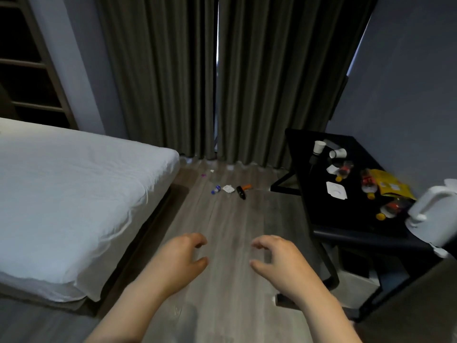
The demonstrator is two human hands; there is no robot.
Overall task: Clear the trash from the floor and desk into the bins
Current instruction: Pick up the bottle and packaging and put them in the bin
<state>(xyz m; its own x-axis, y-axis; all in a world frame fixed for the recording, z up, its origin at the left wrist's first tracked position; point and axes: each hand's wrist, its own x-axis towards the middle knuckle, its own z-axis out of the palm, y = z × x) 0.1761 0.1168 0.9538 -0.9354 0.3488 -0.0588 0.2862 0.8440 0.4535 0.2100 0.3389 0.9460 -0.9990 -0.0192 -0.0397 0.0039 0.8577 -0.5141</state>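
While your left hand [180, 258] and right hand [279, 261] hang empty, fingers loosely curled, pickup seems unstarted; next likely: approach floor litter [228, 189] mid-frame, crouch, grasp.

Grey wood floor [235, 231]: at 12 o'clock a blue bit [217, 189], a crumpled paper [228, 188] and a dark bottle [241, 192] lie in a row, with a purple scrap [203, 175] toward 11. The black desk [321, 206] at 3 o'clock bears two cups [319, 146], one of them on its side, wrappers [335, 190], clear bottles [368, 183], a yellow bag [392, 185] and a kettle [435, 214]. The bed [74, 181] at 9 o'clock carries a white sheet.
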